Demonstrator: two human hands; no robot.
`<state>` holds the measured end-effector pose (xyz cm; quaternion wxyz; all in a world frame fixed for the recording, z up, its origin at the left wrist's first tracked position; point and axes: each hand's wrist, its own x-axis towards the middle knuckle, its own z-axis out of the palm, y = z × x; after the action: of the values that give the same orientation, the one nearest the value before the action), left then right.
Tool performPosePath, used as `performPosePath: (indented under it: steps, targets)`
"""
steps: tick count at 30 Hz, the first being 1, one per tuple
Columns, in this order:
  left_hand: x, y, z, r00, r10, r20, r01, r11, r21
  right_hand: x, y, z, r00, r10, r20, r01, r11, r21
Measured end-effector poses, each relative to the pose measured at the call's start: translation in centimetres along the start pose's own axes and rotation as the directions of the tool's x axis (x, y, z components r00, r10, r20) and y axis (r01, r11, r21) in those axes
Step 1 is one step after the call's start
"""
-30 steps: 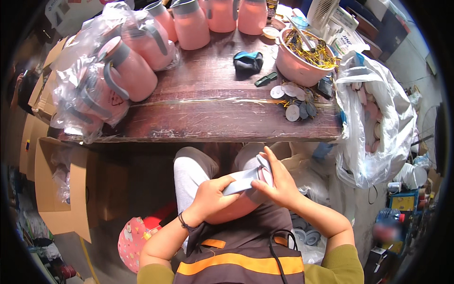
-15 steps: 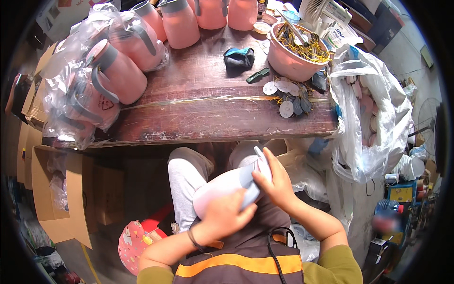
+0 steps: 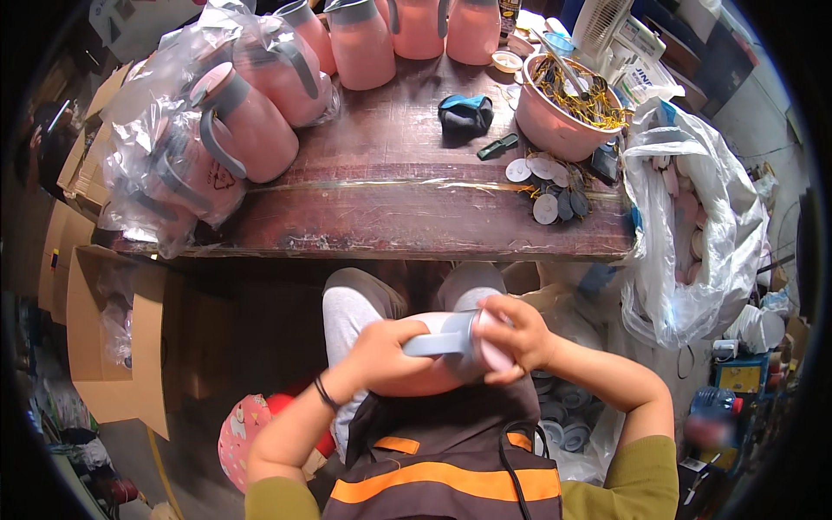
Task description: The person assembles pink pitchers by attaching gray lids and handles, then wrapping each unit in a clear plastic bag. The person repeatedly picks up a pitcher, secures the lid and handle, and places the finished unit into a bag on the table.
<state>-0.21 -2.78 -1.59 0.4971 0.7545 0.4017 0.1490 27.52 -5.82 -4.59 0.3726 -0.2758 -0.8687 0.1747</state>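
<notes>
A pink jug (image 3: 425, 383) with a grey collar and grey handle lies sideways across my lap, its mouth end toward the right. My left hand (image 3: 381, 348) is closed around the handle side of the body. At the other end, my right hand (image 3: 520, 336) has its fingers wrapped over a pink lid (image 3: 491, 354) at the jug's mouth. Motion blurs the lid and those fingers a little. The jug's base is partly hidden behind my left hand.
On the table (image 3: 390, 217) stand several pink jugs (image 3: 362, 48), some in clear plastic (image 3: 173, 195) at left. A pink tub (image 3: 555, 130) of yellow-black strings, round tags (image 3: 546, 208) and a dark green clip (image 3: 497, 146) lie at right. A white bag (image 3: 646, 286) hangs beside; an open carton (image 3: 100, 338) stands left.
The jug has turned from tilted upward to nearly level, its handle now facing me. My left hand has moved onto the handle, and my right hand now wraps the lid. The view has shifted slightly.
</notes>
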Motion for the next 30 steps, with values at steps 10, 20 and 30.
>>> performPosePath:
  steps: [10, 20, 30]
  targets:
    - [0.7, 1.7, 0.6, 0.980, 0.192, -0.047, -0.183, 0.972, 0.149, -0.3, -4.9, -0.6, 0.671, 0.731, 0.125, -0.741, 0.666, 0.085]
    - [-0.4, 1.3, -4.6, 0.878, 0.074, 0.473, 0.164, 0.882, -0.442, 4.2, -8.7, -1.6, 0.981, -0.128, 0.146, 0.097, 0.974, 0.205]
    - [-0.7, 0.7, -4.4, 0.880, 0.008, 0.475, 0.245, 0.850, -0.467, 2.3, -6.9, 0.7, 0.989, -0.129, -0.076, 0.143, 0.966, 0.214]
